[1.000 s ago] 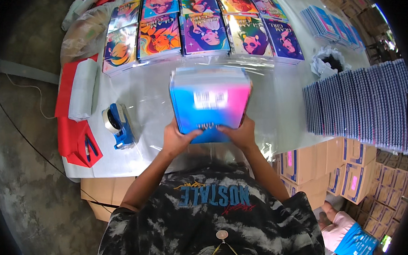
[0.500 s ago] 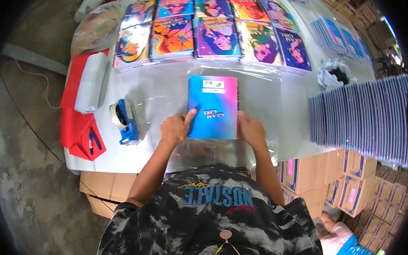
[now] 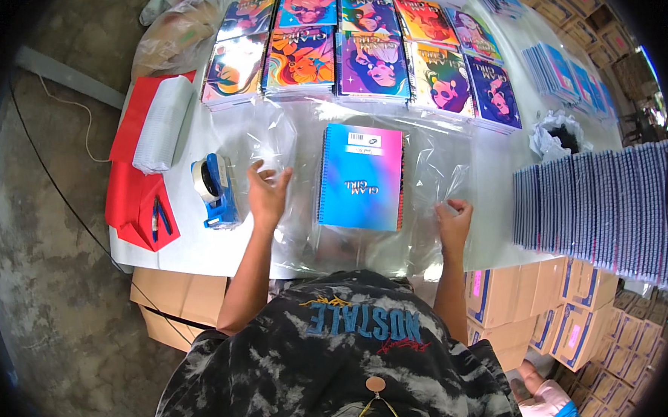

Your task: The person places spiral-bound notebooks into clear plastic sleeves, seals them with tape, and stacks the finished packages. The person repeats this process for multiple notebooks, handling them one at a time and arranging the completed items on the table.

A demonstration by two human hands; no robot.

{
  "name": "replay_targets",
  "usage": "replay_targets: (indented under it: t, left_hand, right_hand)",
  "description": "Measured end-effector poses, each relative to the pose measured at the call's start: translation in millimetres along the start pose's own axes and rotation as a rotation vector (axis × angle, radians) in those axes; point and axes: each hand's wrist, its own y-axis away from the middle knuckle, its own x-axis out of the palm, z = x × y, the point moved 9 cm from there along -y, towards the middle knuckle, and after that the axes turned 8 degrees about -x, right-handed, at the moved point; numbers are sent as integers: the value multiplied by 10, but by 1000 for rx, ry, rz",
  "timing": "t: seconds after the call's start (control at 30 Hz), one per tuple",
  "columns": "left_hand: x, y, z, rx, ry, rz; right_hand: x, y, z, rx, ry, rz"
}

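1 blue-and-pink spiral-bound notebook [image 3: 361, 178] lies flat, cover print inverted to the wearer, on clear glossy plastic film [image 3: 431, 165] spread over a white table [image 3: 496, 238]. Taking the notebook as the dial's centre, the left hand [image 3: 268, 198] is at 9 o'clock, fingers spread, apart from the notebook and over the film. The right hand [image 3: 454, 223] is at 4 o'clock, fingers curled, thumb near the index finger; whether it pinches film cannot be told. A blue tape dispenser [image 3: 224, 203] stands beyond the left hand at 9 o'clock; 2 rows of multicoloured illustrated notebooks [image 3: 372, 64] occupy 12 o'clock.
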Motion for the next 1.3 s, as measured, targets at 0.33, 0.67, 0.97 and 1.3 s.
replay_targets:
  t: [0.33,0.67,0.97,1.3]
  left_hand:
    - [-180,-172,-16,86,-393,-111]
    - [94,-25,-170,270,200,204]
    - [349,311,-655,289,-105,827]
    - [1092,758,-1040,462,270,840]
  right_hand:
    - [-254,-182,409,-2,-102,42]
    - [-184,-184,709,-132,-4,15]
    - [109,-252,947,-321,54,434]
    - [1124,43,899,-222,-831,499]
